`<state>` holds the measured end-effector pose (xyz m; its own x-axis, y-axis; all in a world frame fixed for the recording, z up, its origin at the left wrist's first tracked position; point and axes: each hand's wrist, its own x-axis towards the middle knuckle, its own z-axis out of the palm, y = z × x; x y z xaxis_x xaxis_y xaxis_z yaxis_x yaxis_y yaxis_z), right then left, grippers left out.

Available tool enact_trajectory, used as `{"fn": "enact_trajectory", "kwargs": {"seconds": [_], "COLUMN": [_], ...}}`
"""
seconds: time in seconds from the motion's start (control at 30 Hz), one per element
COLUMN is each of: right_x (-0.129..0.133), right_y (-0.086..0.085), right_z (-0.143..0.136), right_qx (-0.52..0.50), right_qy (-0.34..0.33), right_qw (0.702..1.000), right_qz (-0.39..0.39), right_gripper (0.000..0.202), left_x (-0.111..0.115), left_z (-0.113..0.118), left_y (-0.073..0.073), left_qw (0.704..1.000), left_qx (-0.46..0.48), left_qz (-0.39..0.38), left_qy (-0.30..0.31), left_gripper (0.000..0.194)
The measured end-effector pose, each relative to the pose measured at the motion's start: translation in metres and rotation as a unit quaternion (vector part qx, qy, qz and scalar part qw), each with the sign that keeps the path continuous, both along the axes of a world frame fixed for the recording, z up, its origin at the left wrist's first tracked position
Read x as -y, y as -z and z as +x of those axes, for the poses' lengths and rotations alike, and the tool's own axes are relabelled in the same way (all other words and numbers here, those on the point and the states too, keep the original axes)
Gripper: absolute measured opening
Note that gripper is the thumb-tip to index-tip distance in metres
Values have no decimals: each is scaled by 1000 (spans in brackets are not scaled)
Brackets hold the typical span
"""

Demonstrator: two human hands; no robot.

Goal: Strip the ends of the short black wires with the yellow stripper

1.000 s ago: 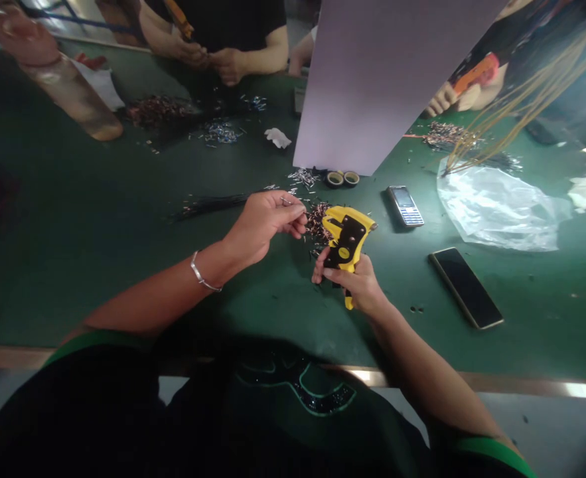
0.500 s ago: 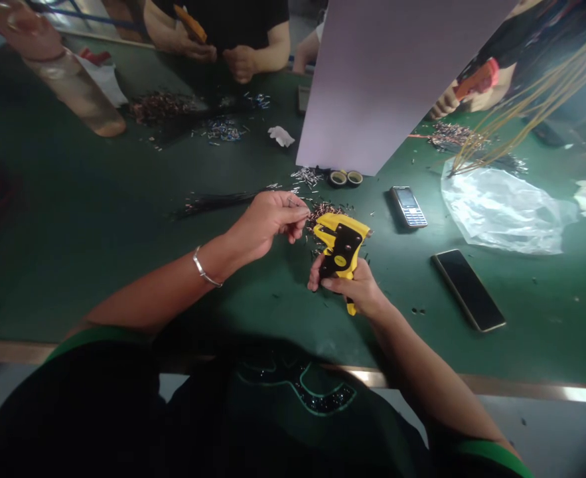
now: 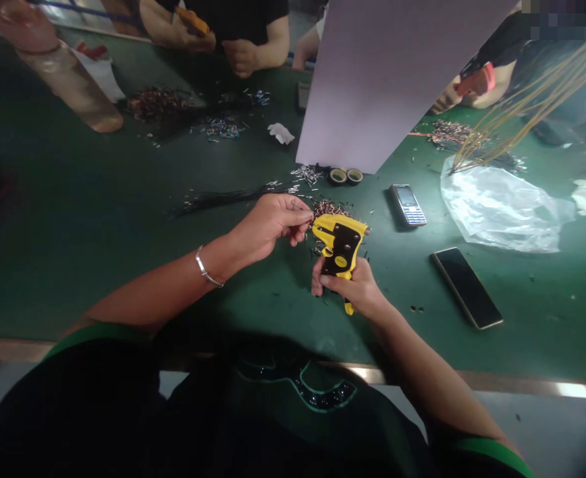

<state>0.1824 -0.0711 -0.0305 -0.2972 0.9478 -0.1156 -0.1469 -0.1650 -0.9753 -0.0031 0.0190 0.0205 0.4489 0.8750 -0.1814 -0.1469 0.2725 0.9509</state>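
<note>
The fingers of the left hand (image 3: 275, 226) are drawn into a pinch, though I can't make out what, if anything, sits between the tips. They are just beside the nose of a yellow-and-black wire stripper (image 3: 341, 244); whether they touch it I can't tell. The right hand (image 3: 360, 285) has its fingers wrapped round the tool's handle, holding it over the green bench (image 3: 98, 245) with its nose toward nine o'clock. Taking that tool as the middle of the dial, a heap of copper-coloured snippets (image 3: 333, 209) lies close by at twelve, with two rolls of tape (image 3: 346, 177) farther out, a scatter of silvery bits (image 3: 306, 174) toward eleven and a bundle of black wires (image 3: 230, 196) between nine and ten. A keypad phone (image 3: 408, 206) lies at two, a clear plastic bag (image 3: 506, 212) near three, a smartphone (image 3: 466, 289) near four. Across the bench, toward eleven, a co-worker's hand (image 3: 198, 42) holds an orange tool (image 3: 193, 22).
</note>
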Motion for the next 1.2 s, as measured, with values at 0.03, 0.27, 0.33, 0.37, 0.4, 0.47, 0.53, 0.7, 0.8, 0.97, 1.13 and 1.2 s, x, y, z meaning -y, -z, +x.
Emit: {"fn": "enact_trajectory", "kwargs": {"seconds": [0.03,0.27,0.33,0.37,0.4,0.47,0.53,0.7,0.8,0.97,1.13,1.2], "right_x": [1,3,3,3,3,4,4,4,4,5,5,4], "right_y": [0,0,0,1,2,3,4,8,10,10,10,12], "right_z": [-1,-5,-5,-6,-6,-7,-7,-9,-11,-14,-16,-16], "right_qx": [2,22,28,34,41,57,71,78,83,81,93,100], "right_qy": [3,20,28,31,34,38,41,56,63,85,94,93], "right_qw": [1000,1000,999,999,999,998,997,995,994,993,991,990], "right_qz": [-1,-1,5,7,8,10,9,16,16,4,10,17], "right_gripper": [21,22,22,22,21,20,20,20,19,18,18,17], "left_x": [0,-2,-4,-5,-6,-9,-12,-17,-18,-19,-20,-21], "left_z": [0,0,0,0,-1,-2,-3,-5,-5,-5,-4,-3], "left_y": [0,0,1,2,2,4,6,10,10,11,10,10], "left_qw": [1000,1000,1000,1000,1000,1000,999,999,998,996,995,995], "left_qx": [-1,-12,-15,-16,-16,-16,-17,-15,-17,-22,-22,-22], "left_qz": [1,1,2,3,5,10,15,21,34,57,68,68], "left_qy": [0,-5,-7,-9,-13,-20,-28,-44,-57,-67,-73,-75], "left_gripper": [15,14,15,15,15,14,14,14,15,15,17,18]}}
